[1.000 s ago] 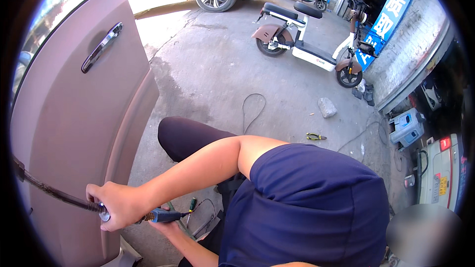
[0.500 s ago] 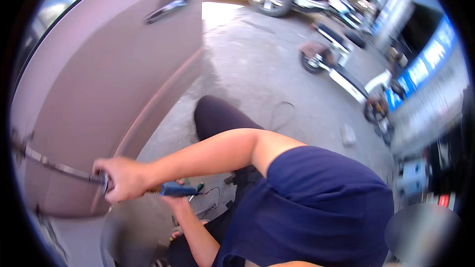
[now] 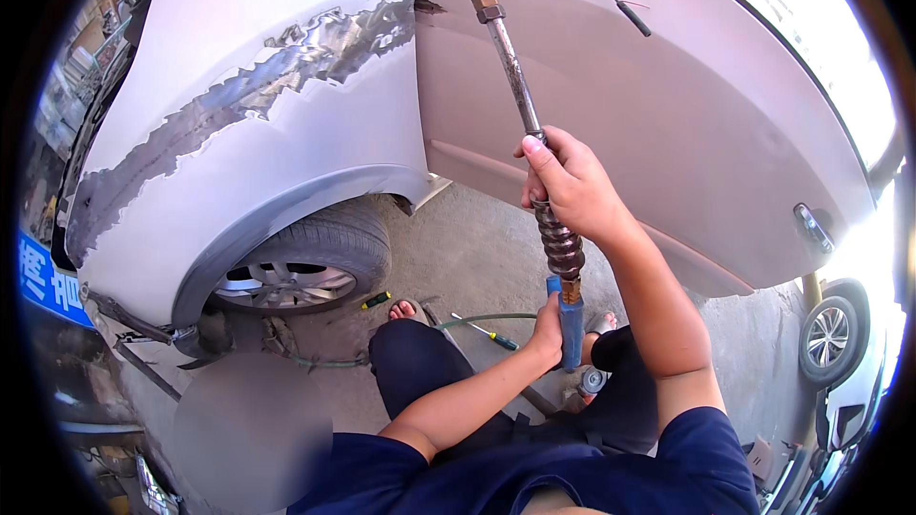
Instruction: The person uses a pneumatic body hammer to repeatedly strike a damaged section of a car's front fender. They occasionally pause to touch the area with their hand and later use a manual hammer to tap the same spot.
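Observation:
A long dent puller [image 3: 520,86] with a steel shaft, a coiled spring and a blue handle points up and away in front of me. My right hand [image 3: 568,181] is closed round the shaft just above the spring. Lower down, my left hand [image 3: 548,332] grips the blue handle, its fingers partly hidden. The puller's hooked tip overlaps the pinkish car door [image 3: 611,105] in view; whether it touches cannot be told. To the left, the pale fender [image 3: 315,124] carries a jagged strip of bare, scraped metal [image 3: 329,46].
Below the fender is a car wheel [image 3: 315,253]. A screwdriver [image 3: 375,300], another screwdriver [image 3: 496,336] and a green cable [image 3: 477,319] lie on the concrete by my feet. A loose wire [image 3: 625,10] hangs from the door's opening. Another vehicle's wheel [image 3: 828,339] stands at right.
My view has swung left, bringing the scraped fender and wheel into sight. The puller, earlier pointing left along the door, now points up and away, still in both hands.

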Available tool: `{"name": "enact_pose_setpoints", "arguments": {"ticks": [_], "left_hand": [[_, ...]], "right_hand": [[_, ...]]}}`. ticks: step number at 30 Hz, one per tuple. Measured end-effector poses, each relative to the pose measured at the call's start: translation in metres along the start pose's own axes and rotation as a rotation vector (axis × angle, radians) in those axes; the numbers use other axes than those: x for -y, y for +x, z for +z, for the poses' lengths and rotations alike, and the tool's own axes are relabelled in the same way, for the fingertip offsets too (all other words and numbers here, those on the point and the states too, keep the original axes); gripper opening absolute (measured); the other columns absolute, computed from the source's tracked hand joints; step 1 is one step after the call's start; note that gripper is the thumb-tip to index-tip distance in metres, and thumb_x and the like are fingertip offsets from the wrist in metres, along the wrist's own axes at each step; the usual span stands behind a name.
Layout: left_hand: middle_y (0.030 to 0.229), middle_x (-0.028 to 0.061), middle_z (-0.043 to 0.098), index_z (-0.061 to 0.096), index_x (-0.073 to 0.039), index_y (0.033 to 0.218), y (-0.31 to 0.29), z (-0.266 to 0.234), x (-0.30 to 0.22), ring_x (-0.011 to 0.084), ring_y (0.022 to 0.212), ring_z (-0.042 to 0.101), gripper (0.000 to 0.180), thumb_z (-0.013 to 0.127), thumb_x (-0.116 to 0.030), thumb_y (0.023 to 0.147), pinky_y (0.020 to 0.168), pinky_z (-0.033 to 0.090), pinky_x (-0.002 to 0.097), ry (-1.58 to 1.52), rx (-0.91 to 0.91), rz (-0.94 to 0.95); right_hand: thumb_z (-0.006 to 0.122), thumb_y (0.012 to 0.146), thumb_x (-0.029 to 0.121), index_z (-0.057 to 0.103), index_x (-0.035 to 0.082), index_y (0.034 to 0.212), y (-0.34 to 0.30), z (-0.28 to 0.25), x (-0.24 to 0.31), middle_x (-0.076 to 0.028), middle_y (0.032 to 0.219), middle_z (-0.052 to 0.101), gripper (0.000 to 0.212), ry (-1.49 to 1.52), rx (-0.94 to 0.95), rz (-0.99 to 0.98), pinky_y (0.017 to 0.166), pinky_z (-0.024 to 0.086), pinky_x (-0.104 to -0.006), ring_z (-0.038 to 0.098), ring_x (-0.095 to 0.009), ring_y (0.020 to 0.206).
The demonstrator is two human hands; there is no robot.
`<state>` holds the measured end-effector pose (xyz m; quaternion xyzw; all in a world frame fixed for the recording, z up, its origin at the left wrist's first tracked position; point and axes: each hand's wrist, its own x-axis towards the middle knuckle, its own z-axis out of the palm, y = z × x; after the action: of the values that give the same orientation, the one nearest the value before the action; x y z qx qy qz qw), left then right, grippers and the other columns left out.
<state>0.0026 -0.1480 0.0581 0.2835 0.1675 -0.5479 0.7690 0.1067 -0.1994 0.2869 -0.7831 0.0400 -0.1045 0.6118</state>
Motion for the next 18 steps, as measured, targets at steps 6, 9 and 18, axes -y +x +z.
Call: {"name": "enact_pose_setpoints", "arguments": {"ticks": [6, 9, 18], "left_hand": [[0.081, 0.0035, 0.058, 0.055, -0.015, 0.085, -0.013, 0.006, 0.013, 0.0176, 0.078, 0.060, 0.046, 0.038, -0.057, 0.093, 0.074, 0.051, 0.0348, -0.175, -0.082, -0.071], [0.086, 0.0053, 0.059, 0.055, -0.014, 0.086, -0.016, 0.011, 0.015, 0.0205, 0.084, 0.062, 0.052, 0.037, -0.063, 0.092, 0.076, 0.052, 0.0388, -0.205, -0.140, -0.142], [0.055, 0.0074, 0.049, 0.050, -0.012, 0.072, -0.001, 0.026, -0.003, 0.0229, 0.046, 0.054, 0.057, 0.039, -0.064, 0.091, 0.043, 0.046, 0.0332, -0.392, -0.233, -0.130]], "right_hand": [[0.041, 0.102, 0.036, 0.056, 0.000, 0.093, 0.018, 0.008, -0.038, -0.001, 0.059, 0.047, 0.040, -0.069, 0.134, 0.171, 0.056, 0.047, -0.0274, 0.055, -0.012, 0.055], [0.041, 0.102, 0.037, 0.056, 0.000, 0.092, 0.027, 0.013, -0.053, -0.001, 0.058, 0.048, 0.041, -0.046, 0.162, 0.207, 0.054, 0.047, -0.0275, 0.055, -0.012, 0.053], [0.043, 0.101, 0.039, 0.056, 0.000, 0.090, 0.061, 0.017, -0.062, -0.001, 0.059, 0.046, 0.043, 0.005, 0.164, 0.276, 0.052, 0.045, -0.0277, 0.054, -0.013, 0.051]]}}
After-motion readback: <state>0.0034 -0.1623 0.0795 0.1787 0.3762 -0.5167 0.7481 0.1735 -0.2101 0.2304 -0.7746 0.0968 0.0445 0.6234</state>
